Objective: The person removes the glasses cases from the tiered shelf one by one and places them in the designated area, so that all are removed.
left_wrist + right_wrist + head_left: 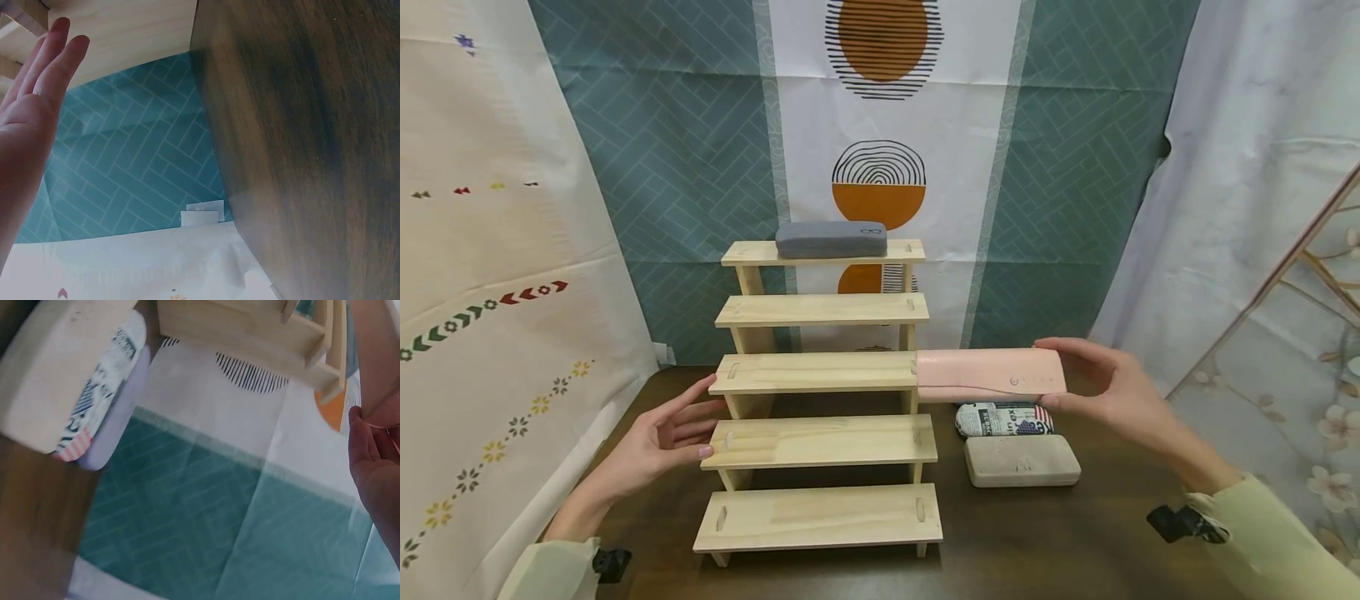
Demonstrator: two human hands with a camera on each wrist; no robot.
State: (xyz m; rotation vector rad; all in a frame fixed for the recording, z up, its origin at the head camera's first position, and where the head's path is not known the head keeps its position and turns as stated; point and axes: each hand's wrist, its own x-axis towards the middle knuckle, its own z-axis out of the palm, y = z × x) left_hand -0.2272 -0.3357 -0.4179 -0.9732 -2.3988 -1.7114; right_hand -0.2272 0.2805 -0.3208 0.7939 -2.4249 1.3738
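Observation:
My right hand (pixel 1101 383) pinches the right end of a flat pink glasses case (pixel 985 371), thumb at the lower edge and fingers at the upper. The case is level, its left end beside the third tier of a five-tier wooden stand (pixel 820 500). At the stand's left side is my left hand (pixel 662 433), fingers extended, fingertips right at the ends of the middle tiers. In the left wrist view the fingers (pixel 62 62) look straight. A grey-blue glasses case (pixel 831 240) lies on the top tier.
On the dark wooden table (pixel 1045 542), right of the stand, a cream case (pixel 1022 461) lies before a newspaper-print case (pixel 1003 419). A lavender case (pixel 115 428) lies behind those in the right wrist view. A patterned teal and white cloth (pixel 1075 208) hangs behind.

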